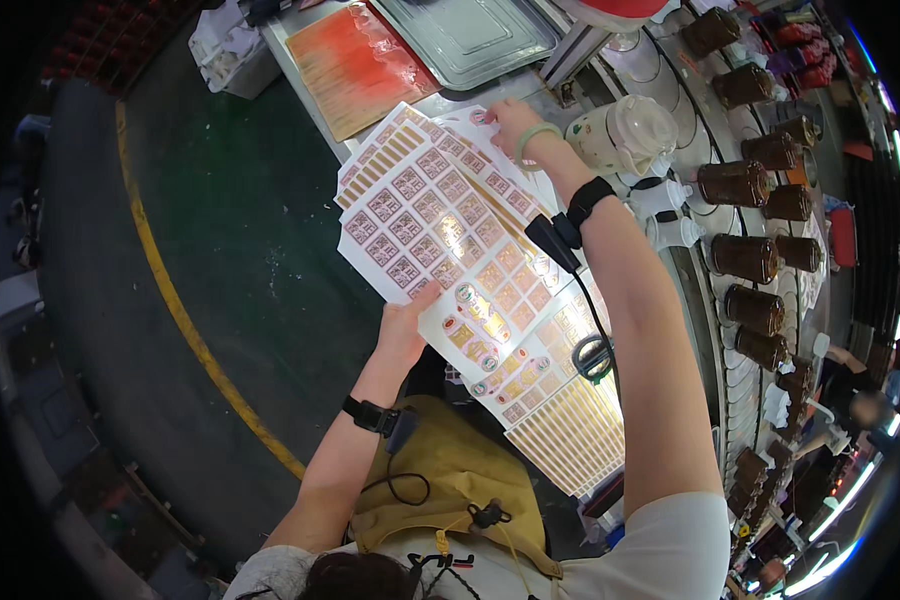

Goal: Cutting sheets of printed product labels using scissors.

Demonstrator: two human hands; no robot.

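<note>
My left hand (406, 328) grips the near left edge of a glossy white sticker sheet (407, 225), thumb on top. The sheet carries rows of small squares with gold and pink print, and it is raised at a tilt. At the far end of the sheets, my right hand (515, 125) has its fingers closed at the edge of a white printed sheet; the fingertips are partly hidden. More sticker sheets (580, 435) lie fanned beneath and toward me, some with gold strips. On them rest scissors with dark handles (593, 358), close to my right forearm.
Beyond the sheets are a red-stained board (360, 65) and a metal tray (470, 45). A translucent plastic jug (620, 135) stands right of my right hand. Brown-filled jars (743, 257) line a conveyor (715, 330) at right. Another person (850, 400) is at far right.
</note>
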